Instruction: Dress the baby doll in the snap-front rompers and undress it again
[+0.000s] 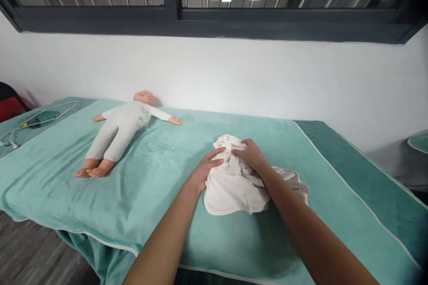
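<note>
A bunched white baby garment (236, 189) with a faint small print lies in front of me on the green cover. Its upper part is gathered into folds, and one rounded edge spreads toward me. My left hand (207, 167) grips the left side of the gathered folds, thumb and fingers on the cloth. My right hand (252, 156) is closed on the upper right of the same garment, its fingertips partly hidden in the fabric. More of the cloth shows beyond my right forearm. To the left, a baby doll (122, 127) with a white cloth body lies on its back, arms spread.
The green cover (160, 213) drapes over the table's front edge. A pale cord (63, 106) and a dark item lie at the far left, near a red and black object (10, 102). Behind stand a white wall (207, 71) and a dark-framed window (207, 24).
</note>
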Available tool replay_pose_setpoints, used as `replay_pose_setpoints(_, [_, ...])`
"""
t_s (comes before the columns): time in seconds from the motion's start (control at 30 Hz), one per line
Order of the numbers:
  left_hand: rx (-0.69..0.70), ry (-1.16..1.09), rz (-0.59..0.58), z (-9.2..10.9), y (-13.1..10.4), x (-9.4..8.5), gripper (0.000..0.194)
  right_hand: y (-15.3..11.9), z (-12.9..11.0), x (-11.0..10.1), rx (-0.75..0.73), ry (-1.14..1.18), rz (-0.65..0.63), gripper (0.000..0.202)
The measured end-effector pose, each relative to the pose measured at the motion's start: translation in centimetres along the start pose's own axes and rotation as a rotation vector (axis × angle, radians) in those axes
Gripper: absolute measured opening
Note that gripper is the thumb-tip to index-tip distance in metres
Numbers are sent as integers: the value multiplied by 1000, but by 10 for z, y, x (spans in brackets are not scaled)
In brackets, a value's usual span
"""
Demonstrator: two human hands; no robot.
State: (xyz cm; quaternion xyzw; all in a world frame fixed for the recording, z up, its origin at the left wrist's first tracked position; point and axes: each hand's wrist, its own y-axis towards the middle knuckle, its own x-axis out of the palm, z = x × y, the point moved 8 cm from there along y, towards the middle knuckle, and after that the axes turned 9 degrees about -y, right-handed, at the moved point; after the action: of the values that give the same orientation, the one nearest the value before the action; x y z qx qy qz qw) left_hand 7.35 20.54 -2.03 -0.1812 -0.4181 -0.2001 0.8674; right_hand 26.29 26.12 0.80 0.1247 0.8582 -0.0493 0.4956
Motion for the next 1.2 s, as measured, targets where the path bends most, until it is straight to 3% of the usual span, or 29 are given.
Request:
replay_pose_setpoints(0.1, [-2,60,45,-2,2,-4,78,3,-10,-3,-21,2,-37,42])
replay_pose_setpoints(0.2, [16,25,57,-3,6,-7,67,-4,-25,-16,-101,21,-71,23])
replay_pose_setpoints(0.27, [35,-14,51,-3,8,-7,58,-10,-31,-40,-134,119,-5,21])
replay_pose_setpoints(0.37, [57,-35,71,-4,11,-10,50,-22,-35,-89,-181,493,156,27])
replay_pose_setpoints(0.47, [68,-60,125,-6,13,-15,45,-37,-42,-115,-282,746,92,36])
replay_pose_setpoints(0.53, [76,-89,132,-7,14,-17,42,-50,-49,-107,-337,686,-94,42])
replay_pose_setpoints(0.63, [60,-104,100,-8,13,-15,41,-78,-57,-65,-429,344,-381,50])
replay_pose_setpoints(0.7, [51,-98,98,-7,12,-14,43,-95,-60,-37,-524,78,-438,42])
replay_pose_setpoints(0.8, [64,-107,124,-5,12,-16,45,-106,-64,-20,-625,-180,-335,28])
replay_pose_setpoints(0.9, [51,-176,159,-6,12,-20,45,-104,-64,-33,-632,-215,-219,33])
replay_pose_setpoints(1.07, [-18,-243,202,-7,9,-22,46,-96,-49,-92,-575,-25,-85,22])
replay_pose_setpoints(1.2, [-48,-295,216,-7,6,-20,49,-91,-15,-169,-292,66,318,29])
